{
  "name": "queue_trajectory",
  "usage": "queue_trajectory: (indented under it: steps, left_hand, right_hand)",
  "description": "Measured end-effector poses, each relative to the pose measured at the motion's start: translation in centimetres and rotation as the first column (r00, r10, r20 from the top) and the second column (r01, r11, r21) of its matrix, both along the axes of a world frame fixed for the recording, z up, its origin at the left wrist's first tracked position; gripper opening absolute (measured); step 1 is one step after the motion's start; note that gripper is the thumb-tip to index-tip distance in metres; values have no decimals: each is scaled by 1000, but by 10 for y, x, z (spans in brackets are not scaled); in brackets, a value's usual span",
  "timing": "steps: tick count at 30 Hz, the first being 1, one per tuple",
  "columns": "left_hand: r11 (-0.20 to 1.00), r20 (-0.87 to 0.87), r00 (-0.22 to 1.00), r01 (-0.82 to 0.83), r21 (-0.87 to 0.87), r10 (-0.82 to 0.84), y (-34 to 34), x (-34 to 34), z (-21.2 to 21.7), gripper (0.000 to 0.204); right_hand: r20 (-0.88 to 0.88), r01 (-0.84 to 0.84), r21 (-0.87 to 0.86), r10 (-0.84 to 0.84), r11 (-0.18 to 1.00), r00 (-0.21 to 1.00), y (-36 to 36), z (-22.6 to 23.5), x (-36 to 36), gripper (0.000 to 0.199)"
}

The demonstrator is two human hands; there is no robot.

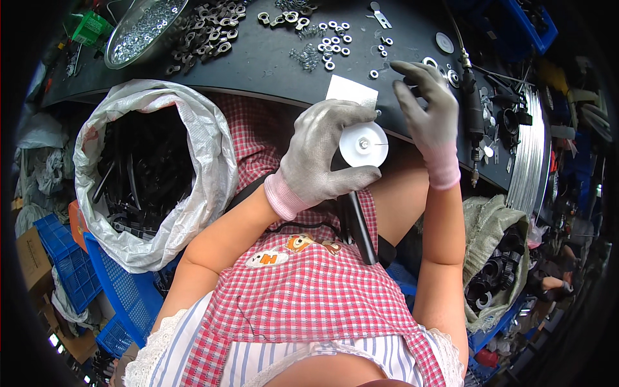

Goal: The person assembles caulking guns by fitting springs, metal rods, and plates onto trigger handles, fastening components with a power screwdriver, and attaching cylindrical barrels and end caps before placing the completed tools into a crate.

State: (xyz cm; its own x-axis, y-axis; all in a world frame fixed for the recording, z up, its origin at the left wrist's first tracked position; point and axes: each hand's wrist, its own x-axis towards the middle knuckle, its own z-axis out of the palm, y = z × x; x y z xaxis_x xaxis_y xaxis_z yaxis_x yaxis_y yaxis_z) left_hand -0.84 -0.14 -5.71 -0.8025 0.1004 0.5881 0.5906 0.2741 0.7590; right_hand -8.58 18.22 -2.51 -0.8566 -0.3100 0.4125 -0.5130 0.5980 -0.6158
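Observation:
In my gloved left hand (325,145) is a round white plastic disc (351,153), gripped at its rim between thumb and fingers. A small metal piece sits at the disc's centre, with a thin wire-like pin pointing right from it. Below the hand a black tube (360,229) slants down over my lap; whether it joins the disc is hidden. My gloved right hand (429,106) is raised at the table's near edge, fingers apart and curved, holding nothing visible. Just beyond its fingertips lie metal rings (430,62). A white flat piece (351,91) shows behind my left fingers.
Small nuts (332,45), springs (304,57) and dark metal clamps (206,35) are spread on the black table (271,77). A bowl of washers (145,32) stands far left. An air screwdriver (475,109) hangs at right. Sacks of black parts flank me, the left one white (216,155).

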Motion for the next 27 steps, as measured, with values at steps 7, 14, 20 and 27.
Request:
queue_trajectory:
  steps: [7, 14, 20, 27]
  left_hand:
    - [995, 42, 999, -1, 95, -3, 7, 1, -5, 60]
    - [989, 1, 1000, 15, 150, -16, 9, -6, -15, 65]
    - [984, 22, 999, 20, 178, -24, 7, -7, -16, 62]
    - [984, 58, 998, -20, 175, 10, 10, -5, -14, 59]
  right_hand:
    - [81, 8, 354, -39, 935, 996, 0, -37, -45, 25]
    - [276, -274, -128, 299, 953, 913, -4, 65, 26, 20]
    - [222, -234, 81, 212, 969, 952, -20, 53, 49, 23]
    - [139, -242, 158, 221, 957, 965, -16, 50, 48, 27]
